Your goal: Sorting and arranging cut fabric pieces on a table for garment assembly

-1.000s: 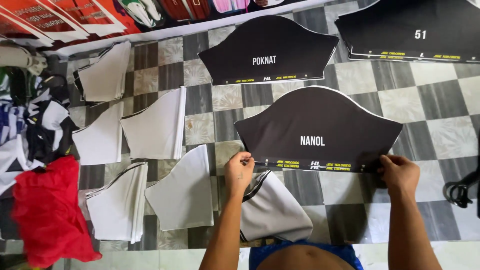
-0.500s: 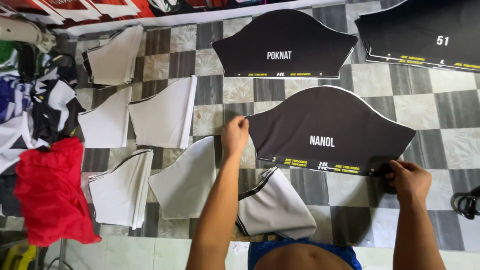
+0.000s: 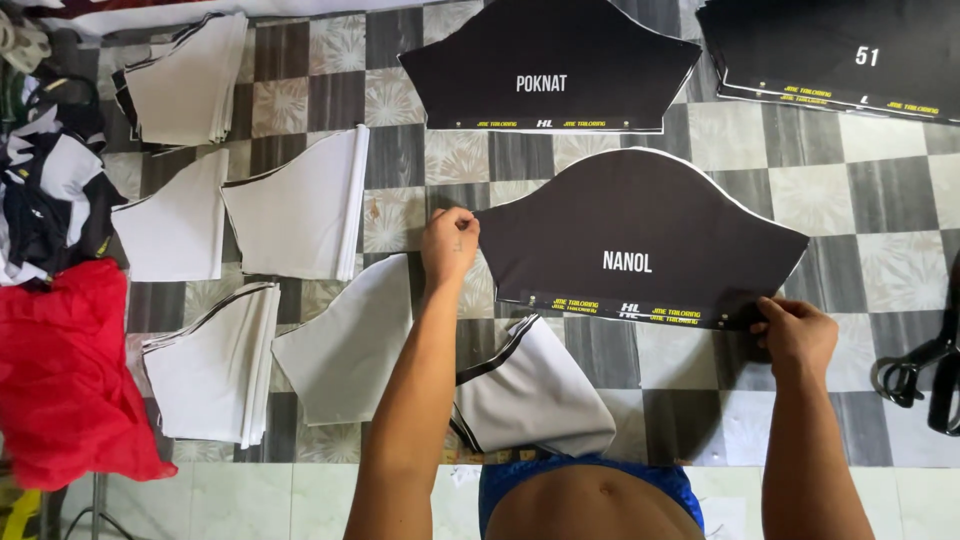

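A stack of black curved fabric panels (image 3: 640,225) with white lettering and a yellow-printed hem lies on the checkered floor (image 3: 400,150) in front of me. My left hand (image 3: 449,243) is closed on the panel's left corner. My right hand (image 3: 793,332) grips the lower right corner at the hem. A white sleeve piece with black trim (image 3: 530,392) lies just below the panel, close to my body.
Two more black panels (image 3: 548,70) (image 3: 830,50) lie farther away. Several stacks of white cut pieces (image 3: 300,205) (image 3: 215,365) (image 3: 345,345) cover the left side. Red cloth (image 3: 65,370) and mixed garments (image 3: 45,190) sit at the far left; black scissors (image 3: 915,370) at the right.
My left hand has moved up from the panel's lower left to its left corner. The view has shifted closer; the right hand keeps hold of the lower right corner.
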